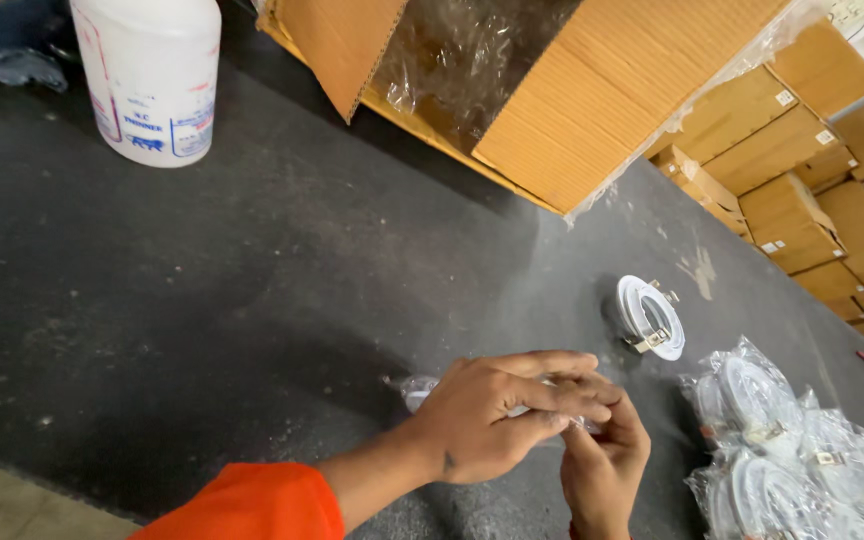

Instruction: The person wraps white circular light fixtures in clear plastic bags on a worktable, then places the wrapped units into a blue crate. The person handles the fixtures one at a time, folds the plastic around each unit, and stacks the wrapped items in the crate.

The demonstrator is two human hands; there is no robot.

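Observation:
Both my hands meet low in the middle of the head view, over a dark grey table (252, 280). My left hand (497, 415), with an orange sleeve behind it, and my right hand (602, 470) together pinch a clear plastic bag (417, 390) with a white round fitting partly hidden inside it. A bare white ring fitting with metal clips (650, 316) lies on the table just beyond my fingers.
Several bagged white ring fittings (802, 450) are piled at the lower right. An open cardboard box with a plastic liner (572, 90) stands at the back, a white plastic jug (150, 75) at the upper left, and stacked cardboard boxes (802, 170) at the right.

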